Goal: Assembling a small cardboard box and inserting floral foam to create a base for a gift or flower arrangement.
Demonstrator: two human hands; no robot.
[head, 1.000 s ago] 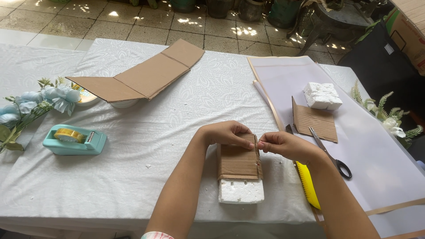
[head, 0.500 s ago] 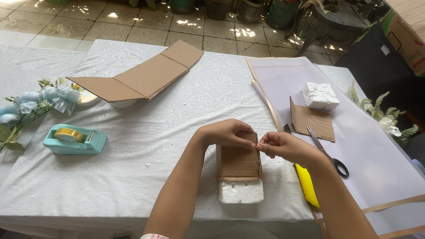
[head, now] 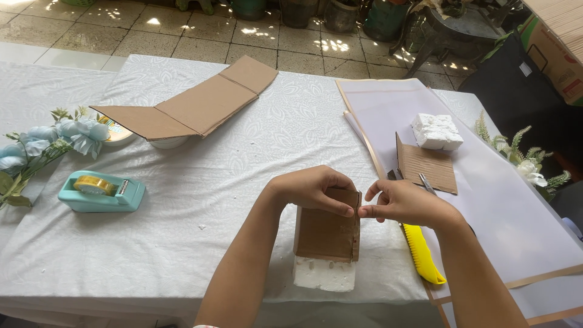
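A white foam block [head: 323, 274] lies near the table's front edge with a brown cardboard piece [head: 326, 234] wrapped over its top. My left hand [head: 311, 189] presses down on the far end of the cardboard. My right hand [head: 402, 203] pinches the cardboard's upper right corner between thumb and fingers. The fingertips of both hands nearly meet at that corner.
A yellow utility knife [head: 422, 254] and scissors [head: 425, 183] lie right of my hands on a pale sheet [head: 498, 206]. A second foam block [head: 436, 130] and cardboard scrap [head: 429, 169] sit farther back. A teal tape dispenser [head: 100, 192], blue artificial flowers [head: 51, 141] and a folded cardboard strip [head: 194, 105] lie left.
Both hands stay on the cardboard-covered foam. My right hand's fingers have shifted slightly along the top right corner; the block has not moved.
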